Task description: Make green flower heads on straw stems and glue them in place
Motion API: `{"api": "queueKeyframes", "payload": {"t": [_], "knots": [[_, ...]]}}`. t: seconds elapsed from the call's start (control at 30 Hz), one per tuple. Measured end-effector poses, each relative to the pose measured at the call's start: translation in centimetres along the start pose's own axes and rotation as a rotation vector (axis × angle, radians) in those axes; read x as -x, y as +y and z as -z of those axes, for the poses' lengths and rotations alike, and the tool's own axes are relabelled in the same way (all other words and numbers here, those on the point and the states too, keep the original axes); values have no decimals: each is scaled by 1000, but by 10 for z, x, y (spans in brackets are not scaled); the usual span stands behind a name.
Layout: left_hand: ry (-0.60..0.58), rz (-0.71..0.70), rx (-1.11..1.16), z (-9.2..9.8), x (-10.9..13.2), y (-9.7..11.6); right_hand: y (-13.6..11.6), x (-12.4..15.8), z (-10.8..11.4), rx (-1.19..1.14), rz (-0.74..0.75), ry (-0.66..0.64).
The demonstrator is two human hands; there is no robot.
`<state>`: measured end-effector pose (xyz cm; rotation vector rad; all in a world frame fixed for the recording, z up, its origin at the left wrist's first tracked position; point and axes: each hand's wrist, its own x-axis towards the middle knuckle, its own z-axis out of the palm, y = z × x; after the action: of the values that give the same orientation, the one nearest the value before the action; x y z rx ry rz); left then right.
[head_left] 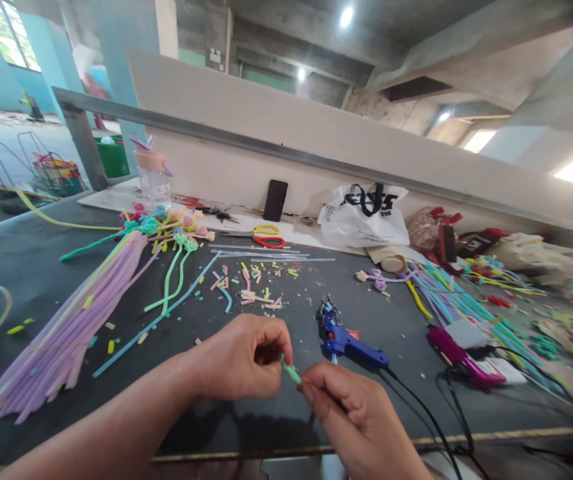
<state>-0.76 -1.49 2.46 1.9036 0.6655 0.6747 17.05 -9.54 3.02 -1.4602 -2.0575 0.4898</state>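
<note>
A short light-green piece (292, 373) is stretched between my two hands above the front of the dark table (246, 427). My left hand (246, 357) has its fingers curled and closed on the upper end of the piece. Thumb and index finger of my right hand (344, 407) pinch its lower end. A blue glue gun (354, 345) lies just beyond my right hand, its nozzle pointing away. Small cut pieces in pink, yellow and blue (261, 300) are scattered behind my left hand.
Long purple stems (86, 300) lie at left beside a clear bottle (154, 177). Scissors (269, 243), a phone (275, 200) and a white bag (365, 217) are at the back. Teal stems (471, 313), a magenta device (466, 360) and black cables (429, 410) occupy the right.
</note>
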Motion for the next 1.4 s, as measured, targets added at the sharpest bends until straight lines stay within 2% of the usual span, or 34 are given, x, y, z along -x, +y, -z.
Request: {"api": "queueKeyframes", "payload": {"t": [0.2,0.43,0.63,0.73,0.8,0.87,0.97,1.03,1.17,1.4], "knots": [[-126,-12,56,2,1,4,-4,3,2,93,97,46],[-80,-64,-117,-1,1,-2,-4,5,-3,224,155,45],[-109,-149,-258,4,1,0,-6,3,-3,163,144,47],[-57,-179,-186,19,0,-1,-7,4,4,123,135,47],[61,-144,-86,30,-1,0,-6,5,8,130,115,58],[53,-107,13,35,-2,1,-6,5,9,144,99,66],[-124,-79,97,27,-3,3,-6,4,7,164,133,72],[-209,-80,50,18,-4,2,-6,4,4,196,173,89],[-172,-119,-67,7,-4,-3,-4,4,-1,256,231,132],[-112,-192,-202,7,-2,-3,-2,3,-6,340,303,171]]}}
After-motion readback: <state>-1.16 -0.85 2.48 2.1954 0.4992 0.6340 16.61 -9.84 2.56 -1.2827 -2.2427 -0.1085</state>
